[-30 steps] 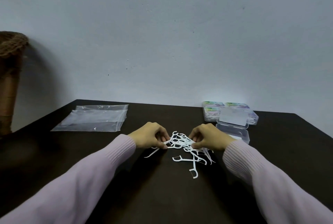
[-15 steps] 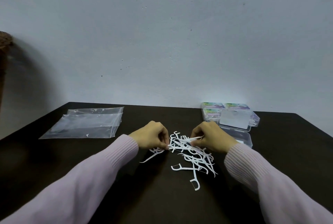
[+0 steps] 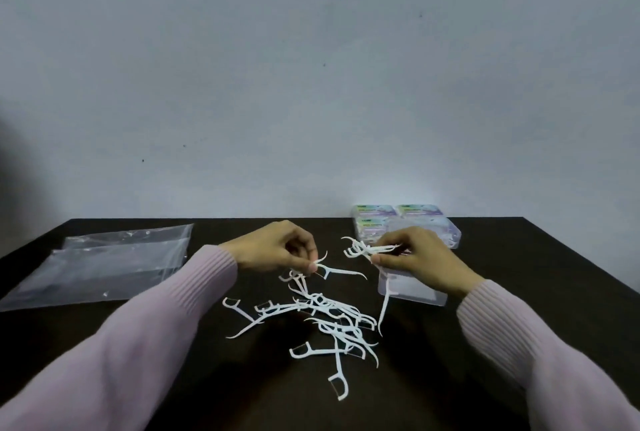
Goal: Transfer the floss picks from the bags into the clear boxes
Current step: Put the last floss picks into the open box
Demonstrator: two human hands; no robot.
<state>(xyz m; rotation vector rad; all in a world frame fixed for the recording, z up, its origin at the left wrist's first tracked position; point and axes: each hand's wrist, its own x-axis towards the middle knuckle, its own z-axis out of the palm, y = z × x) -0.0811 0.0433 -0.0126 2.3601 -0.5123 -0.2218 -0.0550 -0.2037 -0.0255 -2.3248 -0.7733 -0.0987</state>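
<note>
Table [image 3: 519, 292]: dark, everything lies on it.
Bags [image 3: 114, 260]: clear, flat, far left.
Open box [image 3: 412, 292]: under my right wrist.
Loose picks [image 3: 332, 323]: scattered between my arms.
My right hand [image 3: 415, 260]: pinches a bunch of picks [image 3: 367, 248].
My left hand [image 3: 277, 250]: pinches one pick [image 3: 341, 271].

Both arms wear pale lilac knit sleeves [image 3: 145, 337] with ribbed cuffs.
</note>
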